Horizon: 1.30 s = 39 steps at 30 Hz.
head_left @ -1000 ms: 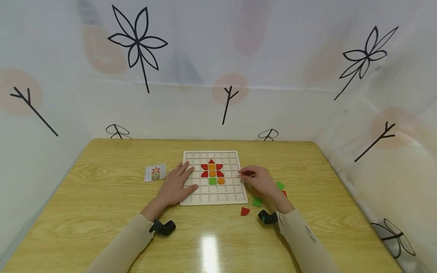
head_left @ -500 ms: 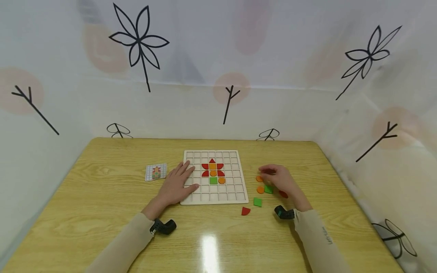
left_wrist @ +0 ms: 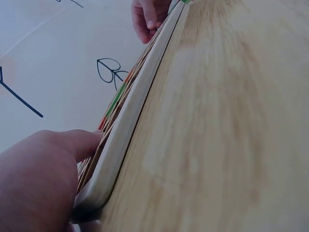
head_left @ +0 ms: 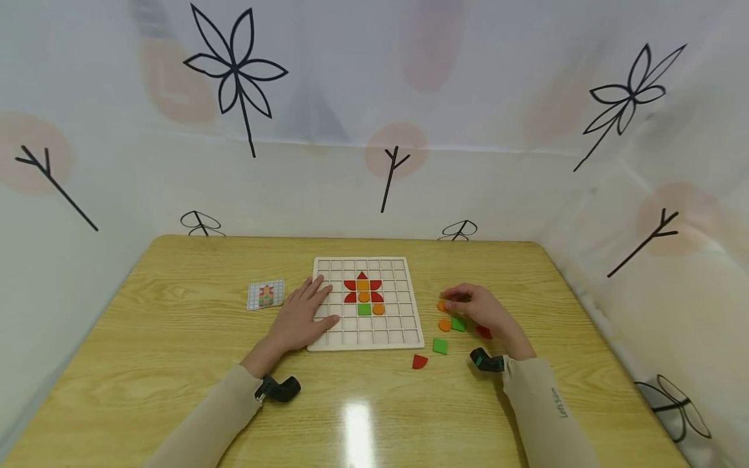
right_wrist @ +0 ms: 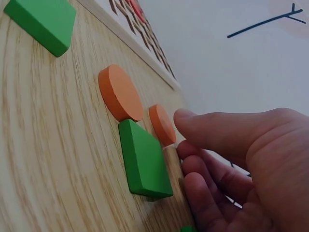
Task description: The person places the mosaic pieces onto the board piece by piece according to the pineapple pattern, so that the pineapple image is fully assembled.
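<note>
My left hand [head_left: 301, 320] lies with spread fingers on the left side of a pale wooden grid board [head_left: 394, 330], pressing its edge. Red, orange and green pieces on the board form a figure, with a green square [head_left: 365, 310] and an orange disc [head_left: 378, 309] in its lowest row. Right of the board, my right hand [head_left: 476, 309] hovers low with thumb and bent fingers around a loose orange disc [right_wrist: 162, 124]. In the right wrist view the thumb tip is beside that disc, which lies on the table; contact is hard to tell.
Near the right hand lie another orange disc [head_left: 445, 325], a green square [head_left: 458, 324] and a partly hidden red piece [head_left: 484, 332]. Closer to me are a green square [head_left: 440, 346] and a red quarter-circle [head_left: 419, 361]. A pattern card [head_left: 266, 295] lies left of the board.
My right hand has moved right from the board's edge to the loose pieces, then lowered its fingertips to the far orange disc. My left hand has stayed on the board.
</note>
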{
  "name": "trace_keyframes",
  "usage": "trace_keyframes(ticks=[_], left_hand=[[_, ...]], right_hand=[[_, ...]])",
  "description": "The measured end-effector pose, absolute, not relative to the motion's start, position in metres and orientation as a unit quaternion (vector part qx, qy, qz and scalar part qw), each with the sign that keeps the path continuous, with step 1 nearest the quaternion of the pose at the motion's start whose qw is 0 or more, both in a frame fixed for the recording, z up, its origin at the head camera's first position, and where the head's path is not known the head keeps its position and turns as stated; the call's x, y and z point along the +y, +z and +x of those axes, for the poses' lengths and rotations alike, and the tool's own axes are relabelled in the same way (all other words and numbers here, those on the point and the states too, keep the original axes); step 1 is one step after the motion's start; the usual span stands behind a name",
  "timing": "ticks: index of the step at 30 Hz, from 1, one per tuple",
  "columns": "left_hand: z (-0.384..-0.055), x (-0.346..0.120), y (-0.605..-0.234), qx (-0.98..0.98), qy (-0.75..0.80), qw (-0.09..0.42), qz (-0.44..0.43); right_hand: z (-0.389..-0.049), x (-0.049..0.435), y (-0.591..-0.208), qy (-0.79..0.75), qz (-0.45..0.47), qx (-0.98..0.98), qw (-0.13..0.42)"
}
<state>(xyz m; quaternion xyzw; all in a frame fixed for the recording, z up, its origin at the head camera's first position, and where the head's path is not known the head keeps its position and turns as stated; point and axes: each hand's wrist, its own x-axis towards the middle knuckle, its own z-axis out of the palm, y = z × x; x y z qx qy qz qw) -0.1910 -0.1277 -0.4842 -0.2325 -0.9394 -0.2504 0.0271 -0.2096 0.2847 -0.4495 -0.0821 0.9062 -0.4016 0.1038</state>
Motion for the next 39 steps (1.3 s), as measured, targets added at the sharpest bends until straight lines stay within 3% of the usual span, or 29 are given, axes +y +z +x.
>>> trace_keyframes(ticks=[24, 39], left_hand=[[-0.189, -0.128, -0.484, -0.938, -0.254, 0.029, -0.235], [-0.187, -0.128, -0.487, -0.939, -0.255, 0.029, -0.229]], right_hand=[[-0.211, 0.28, -0.454, -0.393, -0.083, 0.912, 0.082], [-0.206, 0.274, -0.457, -0.411, -0.088, 0.907, 0.013]])
